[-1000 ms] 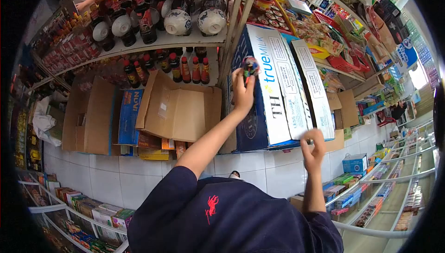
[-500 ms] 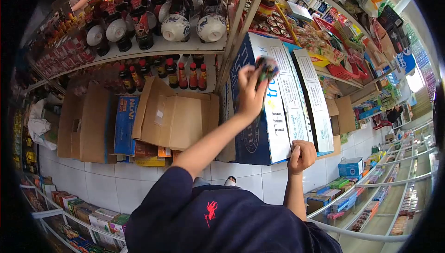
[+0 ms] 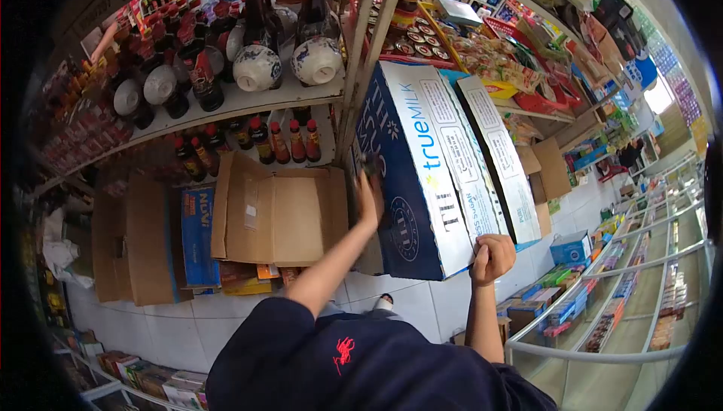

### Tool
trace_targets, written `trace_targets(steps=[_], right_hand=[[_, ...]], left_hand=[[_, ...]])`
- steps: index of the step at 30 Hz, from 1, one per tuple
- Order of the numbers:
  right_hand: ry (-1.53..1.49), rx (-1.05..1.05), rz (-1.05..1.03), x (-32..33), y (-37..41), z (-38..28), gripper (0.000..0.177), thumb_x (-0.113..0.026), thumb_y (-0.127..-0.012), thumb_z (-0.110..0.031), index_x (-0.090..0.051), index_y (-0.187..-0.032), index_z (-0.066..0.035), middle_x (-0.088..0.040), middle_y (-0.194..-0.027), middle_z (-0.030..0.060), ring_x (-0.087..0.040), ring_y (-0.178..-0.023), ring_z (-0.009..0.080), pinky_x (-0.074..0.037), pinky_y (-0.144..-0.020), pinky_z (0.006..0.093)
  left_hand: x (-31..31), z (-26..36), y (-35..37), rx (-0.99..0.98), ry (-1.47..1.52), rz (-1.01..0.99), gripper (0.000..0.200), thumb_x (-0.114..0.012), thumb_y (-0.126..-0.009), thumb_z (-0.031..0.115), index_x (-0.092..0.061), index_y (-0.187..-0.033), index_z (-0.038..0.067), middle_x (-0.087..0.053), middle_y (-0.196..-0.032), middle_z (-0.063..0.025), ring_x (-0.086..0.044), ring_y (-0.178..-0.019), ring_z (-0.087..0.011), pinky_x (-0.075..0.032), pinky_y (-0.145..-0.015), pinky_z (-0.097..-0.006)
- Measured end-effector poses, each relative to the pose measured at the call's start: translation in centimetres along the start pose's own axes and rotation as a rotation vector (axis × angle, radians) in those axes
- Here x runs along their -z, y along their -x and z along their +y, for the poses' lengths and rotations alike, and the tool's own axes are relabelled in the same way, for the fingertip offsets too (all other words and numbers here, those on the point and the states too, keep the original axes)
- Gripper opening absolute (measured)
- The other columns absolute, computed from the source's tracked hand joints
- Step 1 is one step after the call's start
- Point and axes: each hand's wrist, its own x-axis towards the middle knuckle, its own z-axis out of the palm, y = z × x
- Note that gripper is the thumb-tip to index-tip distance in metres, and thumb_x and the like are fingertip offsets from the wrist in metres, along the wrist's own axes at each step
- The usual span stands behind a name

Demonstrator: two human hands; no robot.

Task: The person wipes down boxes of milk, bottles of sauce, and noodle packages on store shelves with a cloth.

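A large blue and white milk carton (image 3: pixel 433 162) stands in front of me, its top flaps lying nearly closed with a dark gap between them. My right hand (image 3: pixel 493 258) is closed on the near edge of the white flap. Beside the carton's blue left side is my left hand (image 3: pixel 369 196), blurred, its fingers wrapped round a small dark object (image 3: pixel 370 164) that I cannot make out. Just left of that hand an open brown cardboard box (image 3: pixel 301 211) rests next to a blue box (image 3: pixel 197 215).
Shelves at the upper left hold dark bottles (image 3: pixel 199 72), white bowls (image 3: pixel 316 61) and red-capped bottles (image 3: pixel 296 142). Red baskets (image 3: pixel 538 98) of packets stand behind the carton. Glass display cases (image 3: pixel 602 351) line the lower right, above a white tiled floor (image 3: pixel 169 339).
My left hand has moved down and left, from above the carton's top to its left side, with the small dark object. My right hand stays at the flap's edge. The view has shifted slightly.
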Motion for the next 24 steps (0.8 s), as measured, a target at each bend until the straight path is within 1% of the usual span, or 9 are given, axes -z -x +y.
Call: trace_targets(steps=[2,4,7,9,11,14,17,21,24], right_hand=[[-0.05,-0.044,-0.091,0.4,-0.3,-0.2,0.003,-0.052,-0.062,-0.004,-0.055,-0.063,-0.002,-0.056,-0.061,0.0089,-0.05,-0.052,0.0224,-0.038,-0.049,0.0304],[-0.214,-0.108,-0.253,1.7,-1.3,-0.9,0.003,-0.058,-0.061,-0.004,-0.057,-0.064,-0.004,-0.058,-0.065,0.0075,-0.052,-0.056,0.021,-0.038,-0.052,0.0291],[-1.124,-0.484,-0.598,6.3,-0.1,-0.9,0.003,-0.061,-0.068,-0.004,-0.059,-0.068,-0.003,-0.06,-0.071,0.0096,-0.055,-0.064,0.0218,-0.042,-0.06,0.0302],[-1.435,-0.269,-1.254,9.0,-0.8,-1.2,0.013,-0.063,-0.069,-0.005,-0.061,-0.08,0.0,-0.059,-0.078,0.0102,-0.055,-0.07,0.0223,-0.043,-0.065,0.0329],[-1.439,-0.353,-1.417,11.5,-0.4,-2.3,0.026,-0.064,-0.069,-0.007,-0.059,-0.093,0.001,-0.057,-0.084,0.01,-0.054,-0.074,0.0247,-0.044,-0.068,0.0331],[-1.313,-0.356,-1.35,14.3,0.8,-0.9,0.028,-0.065,-0.07,-0.009,-0.057,-0.095,0.0,-0.056,-0.085,0.0095,-0.054,-0.074,0.0256,-0.044,-0.068,0.031],[-1.374,-0.256,-1.353,16.7,3.0,2.8,0.024,-0.063,-0.07,-0.008,-0.057,-0.092,-0.001,-0.055,-0.083,0.0099,-0.054,-0.074,0.0263,-0.043,-0.066,0.0295],[-1.422,-0.159,-1.355,19.5,5.2,8.2,0.017,-0.059,-0.073,-0.007,-0.056,-0.089,0.0,-0.055,-0.083,0.0104,-0.054,-0.073,0.0263,-0.043,-0.065,0.0305],[-1.38,-0.188,-1.24,21.2,5.5,11.6,0.011,-0.054,-0.078,-0.008,-0.054,-0.083,0.001,-0.054,-0.08,0.0119,-0.054,-0.073,0.0278,-0.042,-0.064,0.0327]], left_hand=[[0.5,-1.4,5.2,0.049,0.058,-0.04,0.047,-0.037,-0.091,0.029,-0.03,-0.126,-0.001,-0.035,-0.124,-0.0256,-0.036,-0.113,-0.0396,-0.03,-0.093,-0.043],[2.0,0.7,9.6,0.149,0.104,-0.041,0.043,-0.041,-0.089,0.025,-0.034,-0.123,-0.003,-0.046,-0.113,-0.0245,-0.044,-0.106,-0.0369,-0.033,-0.091,-0.0379],[3.9,1.0,12.4,0.123,0.216,-0.163,0.04,-0.043,-0.089,0.023,-0.038,-0.118,-0.003,-0.049,-0.107,-0.021,-0.047,-0.098,-0.0329,-0.034,-0.088,-0.0335],[5.8,3.7,13.4,0.141,0.227,-0.202,0.036,-0.045,-0.089,0.023,-0.041,-0.114,-0.002,-0.051,-0.103,-0.0164,-0.048,-0.093,-0.0262,-0.035,-0.085,-0.0306],[6.8,5.5,14.2,0.202,0.326,-0.153,0.033,-0.045,-0.089,0.023,-0.043,-0.112,-0.001,-0.051,-0.1,-0.0121,-0.048,-0.09,-0.0201,-0.035,-0.084,-0.03],[7.9,7.4,14.9,0.134,0.386,-0.064,0.033,-0.046,-0.089,0.022,-0.043,-0.112,-0.001,-0.051,-0.104,-0.0093,-0.047,-0.094,-0.0169,-0.035,-0.086,-0.0305],[8.8,12.1,16.1,-0.028,0.449,0.186,0.031,-0.045,-0.089,0.016,-0.042,-0.114,-0.002,-0.05,-0.108,-0.0082,-0.049,-0.097,-0.0154,-0.036,-0.087,-0.0295],[7.4,13.9,17.3,-0.246,0.642,0.244,0.029,-0.043,-0.089,0.012,-0.041,-0.114,-0.001,-0.051,-0.107,-0.0083,-0.05,-0.094,-0.0154,-0.037,-0.086,-0.0302],[4.1,17.7,19.6,-0.408,0.557,0.25,0.03,-0.045,-0.087,0.006,-0.04,-0.115,-0.002,-0.049,-0.11,-0.0082,-0.049,-0.096,-0.0152,-0.036,-0.087,-0.0306]])
